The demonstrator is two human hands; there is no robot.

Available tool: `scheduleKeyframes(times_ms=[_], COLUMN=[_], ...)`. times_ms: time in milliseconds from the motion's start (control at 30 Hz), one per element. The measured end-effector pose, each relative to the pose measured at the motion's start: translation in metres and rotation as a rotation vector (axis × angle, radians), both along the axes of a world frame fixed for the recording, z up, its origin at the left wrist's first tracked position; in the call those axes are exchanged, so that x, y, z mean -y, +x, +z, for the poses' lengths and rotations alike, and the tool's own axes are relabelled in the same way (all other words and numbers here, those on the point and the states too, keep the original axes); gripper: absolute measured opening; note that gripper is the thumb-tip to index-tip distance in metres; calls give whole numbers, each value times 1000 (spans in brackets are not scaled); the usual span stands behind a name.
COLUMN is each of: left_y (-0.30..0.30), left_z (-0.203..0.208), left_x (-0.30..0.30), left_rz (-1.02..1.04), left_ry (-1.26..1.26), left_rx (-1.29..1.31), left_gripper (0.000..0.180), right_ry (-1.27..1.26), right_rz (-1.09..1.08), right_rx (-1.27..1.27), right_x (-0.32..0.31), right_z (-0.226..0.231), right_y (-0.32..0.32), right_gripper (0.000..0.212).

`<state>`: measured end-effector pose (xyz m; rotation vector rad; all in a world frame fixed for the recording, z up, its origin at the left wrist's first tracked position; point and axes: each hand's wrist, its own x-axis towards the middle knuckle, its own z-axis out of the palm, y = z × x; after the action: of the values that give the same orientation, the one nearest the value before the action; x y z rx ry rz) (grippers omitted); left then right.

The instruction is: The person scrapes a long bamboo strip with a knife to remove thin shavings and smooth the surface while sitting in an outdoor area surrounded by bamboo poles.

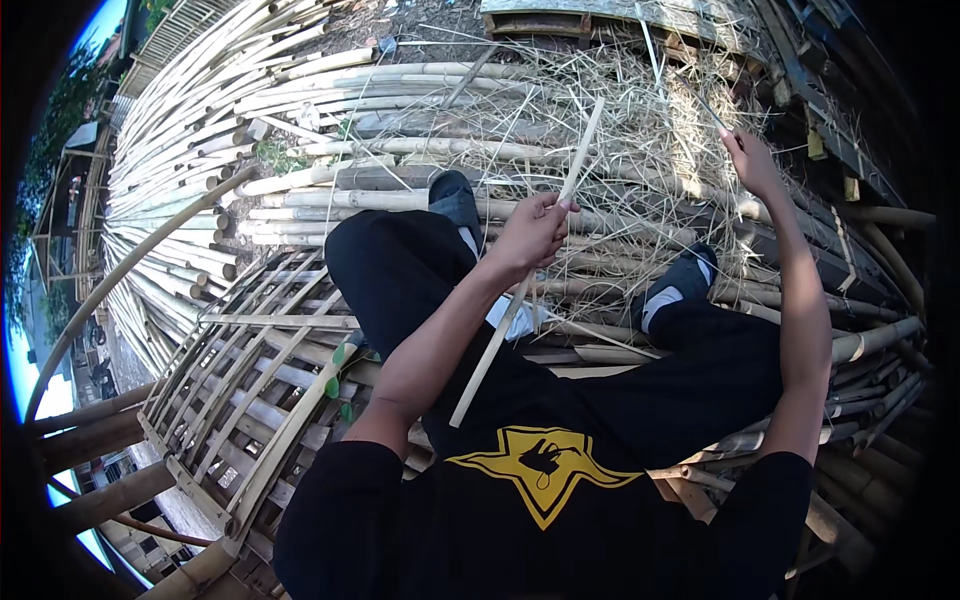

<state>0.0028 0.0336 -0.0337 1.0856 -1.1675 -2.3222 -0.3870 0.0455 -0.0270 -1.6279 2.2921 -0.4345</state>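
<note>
My left hand is closed around a pale bamboo strip. The strip runs slantwise, its upper end beyond my fingers and its lower end over my lap. Up at the right, my right hand grips a slim knife with its narrow blade pointing up and left, apart from the strip. The handle is mostly hidden in my fingers. Shavings of bamboo lie loose in a heap beneath and between the hands.
Bamboo poles lie side by side under my sandalled feet. More poles are stacked at the left. A woven bamboo lattice stands beside my left knee. A wooden pallet sits at the far edge, and beams rise at the right.
</note>
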Motion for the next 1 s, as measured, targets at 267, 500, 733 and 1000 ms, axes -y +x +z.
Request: scheduleKeyframes(times_ms=[267,500,733,1000], left_y=[-25,-32,-23,-19], left_z=[7,-12,-4,6], left_x=[-1,-13,-35,1], left_rz=[33,94,38,0], left_ry=[-28,-412,-698,6], left_rx=[-83,165,446,-130], left_gripper=[26,22,23,26], right_ry=[129,218,180,-27], right_rz=[492,607,202,-57], right_rx=[157,41,-184,375], right_x=[-21,-29,8,-6], right_z=[56,47,14,15], right_y=[157,173,83,14], right_gripper=[38,39,41,53])
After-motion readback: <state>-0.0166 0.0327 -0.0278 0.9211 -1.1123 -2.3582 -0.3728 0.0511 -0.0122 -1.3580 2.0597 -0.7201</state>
